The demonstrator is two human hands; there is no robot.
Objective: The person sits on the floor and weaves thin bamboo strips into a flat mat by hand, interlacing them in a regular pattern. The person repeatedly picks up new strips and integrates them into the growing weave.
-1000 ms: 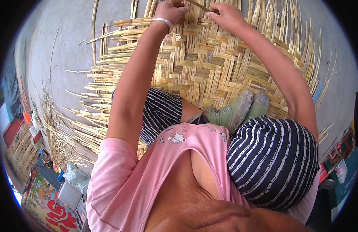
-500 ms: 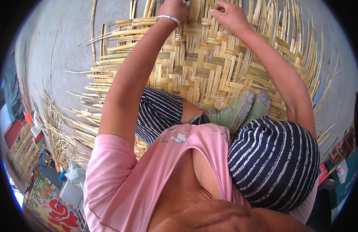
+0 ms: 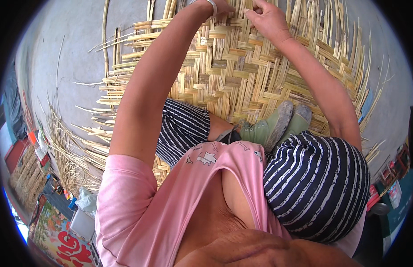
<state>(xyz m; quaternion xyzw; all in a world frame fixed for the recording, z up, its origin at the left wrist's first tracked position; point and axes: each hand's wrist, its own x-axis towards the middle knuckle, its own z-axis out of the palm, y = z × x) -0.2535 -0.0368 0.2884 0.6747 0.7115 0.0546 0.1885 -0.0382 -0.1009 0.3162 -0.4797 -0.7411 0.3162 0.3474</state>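
A woven mat [image 3: 233, 73] of flat, split reed strips lies on the floor before me, its pale and brownish bands crossing in a zigzag. My left hand [image 3: 223, 6], below a silver bangle [image 3: 211, 5], is at the mat's far part, partly cut off by the upper edge. Its visible fingers are drawn together at the strips; what they hold is hidden. Just to its right, my right hand [image 3: 269, 21] has thumb and fingers closed at a loose upright reed strip [image 3: 240, 8]. Unwoven strip ends [image 3: 311, 18] fan out beyond the right hand.
Green canvas shoes [image 3: 269, 129] and striped trouser legs [image 3: 315, 187] rest on the mat's near part. Long strip ends [image 3: 110, 91] stick out leftward over the grey floor [image 3: 79, 53]. Loose stalks [image 3: 66, 138] lie farther left, near a plastic bag [image 3: 86, 200] and household items.
My left hand has moved slightly right and farther up, its bangle now near the upper edge. My right hand has shifted only a little, staying close to the same strips.
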